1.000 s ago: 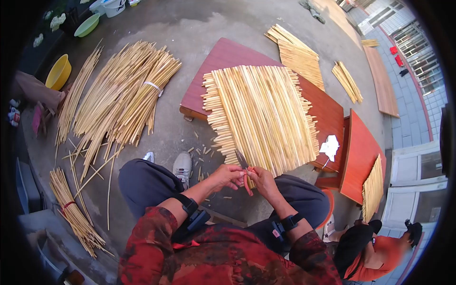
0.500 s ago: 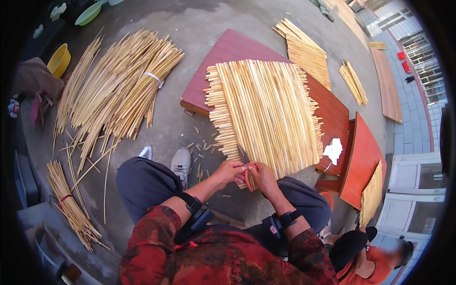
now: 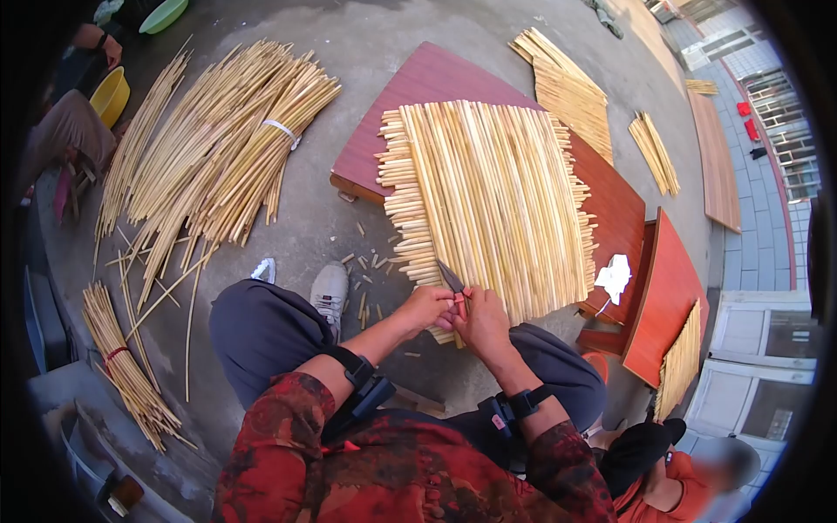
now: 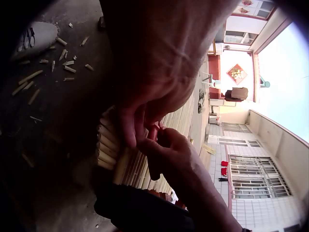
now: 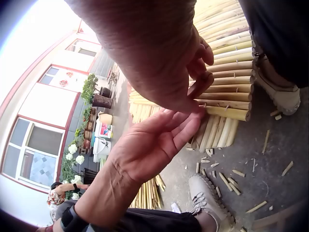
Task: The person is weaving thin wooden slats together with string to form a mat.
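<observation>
A mat of pale stalks (image 3: 493, 205) lies over a red-brown tabletop, its near edge by the knees. At that edge, my right hand (image 3: 485, 322) grips the red handles of a dark-bladed cutting tool (image 3: 451, 277), whose blades lie over the mat. My left hand (image 3: 425, 309) meets the right at the handles. From the right wrist view, the left palm (image 5: 145, 147) is turned up with its fingers fairly straight, tips against the right hand (image 5: 149, 53); its thumb tip is hidden. In the left wrist view, a red handle (image 4: 154, 166) shows below the right fingers.
Long stalks (image 3: 209, 148) and a red-tied bundle (image 3: 122, 366) lie on the ground at left. A second red table (image 3: 664, 296) stands at right, near a seated person in orange (image 3: 671, 488). Cut pieces (image 3: 362, 305) litter the ground beside a shoe (image 3: 329, 292).
Both hands and the tool have risen slightly, the blades reaching farther over the mat. The head view has shifted a little, and another person's forearm now shows at the upper left.
</observation>
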`<state>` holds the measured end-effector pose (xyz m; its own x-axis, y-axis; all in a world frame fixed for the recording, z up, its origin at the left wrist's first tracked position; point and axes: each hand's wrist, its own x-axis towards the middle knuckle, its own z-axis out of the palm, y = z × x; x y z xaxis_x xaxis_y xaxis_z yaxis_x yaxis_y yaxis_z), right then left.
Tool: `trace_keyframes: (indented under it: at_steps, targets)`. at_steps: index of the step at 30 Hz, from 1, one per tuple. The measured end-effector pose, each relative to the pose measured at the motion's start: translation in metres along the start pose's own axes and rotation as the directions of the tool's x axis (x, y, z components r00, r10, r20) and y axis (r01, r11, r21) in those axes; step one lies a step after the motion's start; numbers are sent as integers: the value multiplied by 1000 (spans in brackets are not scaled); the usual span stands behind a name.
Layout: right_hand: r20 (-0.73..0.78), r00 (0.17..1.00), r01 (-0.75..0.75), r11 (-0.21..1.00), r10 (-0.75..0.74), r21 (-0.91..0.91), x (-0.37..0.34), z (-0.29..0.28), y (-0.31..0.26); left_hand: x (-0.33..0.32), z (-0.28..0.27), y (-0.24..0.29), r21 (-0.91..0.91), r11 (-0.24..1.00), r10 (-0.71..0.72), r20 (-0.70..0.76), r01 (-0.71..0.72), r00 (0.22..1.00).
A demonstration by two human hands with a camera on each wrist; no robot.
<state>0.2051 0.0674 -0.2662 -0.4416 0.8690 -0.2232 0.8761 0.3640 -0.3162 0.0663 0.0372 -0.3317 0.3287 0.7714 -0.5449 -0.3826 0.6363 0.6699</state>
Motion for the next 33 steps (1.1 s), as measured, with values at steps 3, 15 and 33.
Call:
trace_keyframes:
  at_steps: [3,15,33]
  targets:
    - [-40,997,72,997,-73,-20,4,3,5,-14,6,16,142,990,35,-110,-20,993]
    - [-186,974,88,973,-129,-213,19,9,13,-1,-35,-19,-205,976,-50,-531,-71,846]
    - [-161,965,178,970,-205,-168,25,-9,20,14,15,-3,-14,959,209,-640,-283,739]
